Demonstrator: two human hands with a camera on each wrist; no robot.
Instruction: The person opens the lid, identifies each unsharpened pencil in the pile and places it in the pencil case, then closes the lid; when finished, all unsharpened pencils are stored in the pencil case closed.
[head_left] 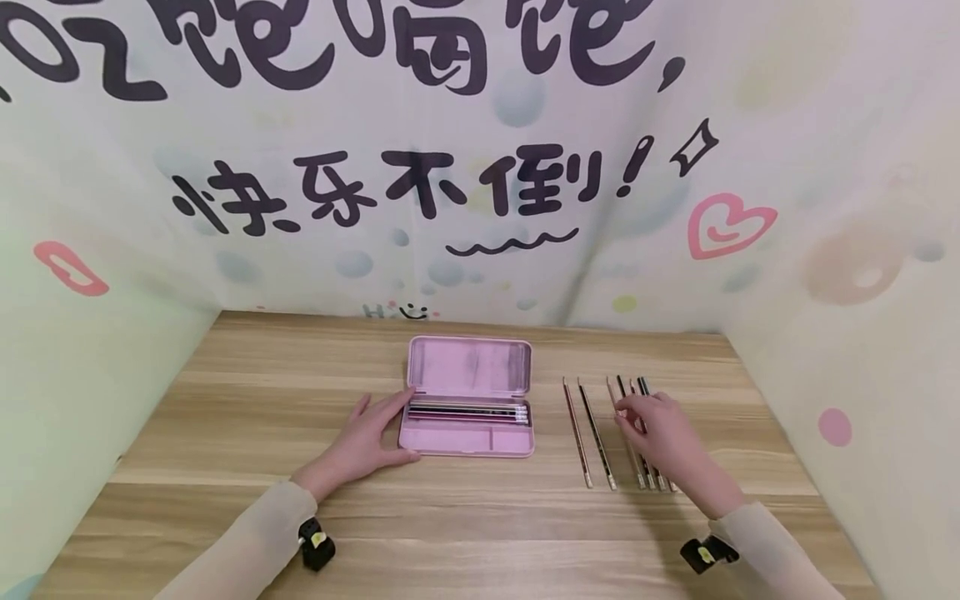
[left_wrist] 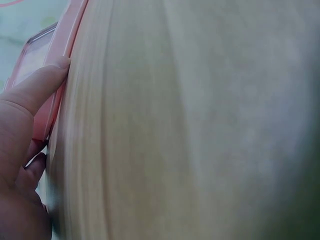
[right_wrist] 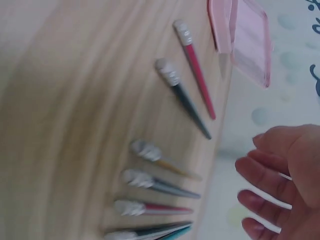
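A pink pencil case stands with its lid raised at the back of the table. Several pencils lie in its rear compartment; the front compartments hold nothing. My left hand holds the case at its left end, thumb along the front edge, fingers by the hinge corner. Right of the case, a red pencil and a dark pencil lie apart from a row of several more pencils. Over that row my right hand hovers, fingers loosely bent, nothing between them in the right wrist view.
A wood-grain table carries everything. Printed cloth walls with dark lettering stand behind it and at both sides. A black wrist device sits on the left sleeve, another wrist device on the right.
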